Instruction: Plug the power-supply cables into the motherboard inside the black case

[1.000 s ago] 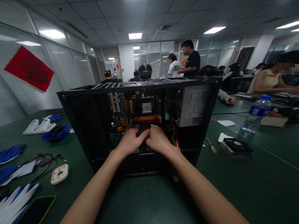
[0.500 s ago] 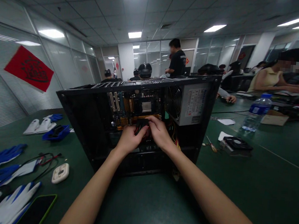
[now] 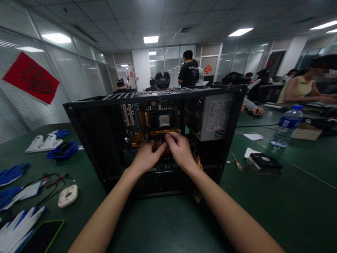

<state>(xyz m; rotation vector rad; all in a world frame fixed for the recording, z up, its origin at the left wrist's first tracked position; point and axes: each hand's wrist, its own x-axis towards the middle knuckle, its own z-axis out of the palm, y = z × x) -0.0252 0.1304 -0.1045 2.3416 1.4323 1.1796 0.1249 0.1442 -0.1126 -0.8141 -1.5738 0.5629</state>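
Dark green, smooth tabletop [image 3: 158, 237] ran right across your head view, with a person in a black T-shirt [image 3: 189, 73] farther back. You had a big black metal computer case [image 3: 95, 147] standing on it, open side toward you, presumably so both hands could get inside. Your bare left hand [image 3: 148, 154] was curled around a black cable connector with red wires [image 3: 159, 142], thumb and fingers pinching it, likely to keep it steady. Your bare right hand [image 3: 181, 149] met it from the other side, fingertips drawn together; couldn't tell if they gripped or just touched it. That connector sat inside the case, left of the boxy silver power supply [image 3: 217, 119]. Your slim screwdriver with a brownish handle [image 3: 238, 164] lay off right, probably parked clear of your arms.
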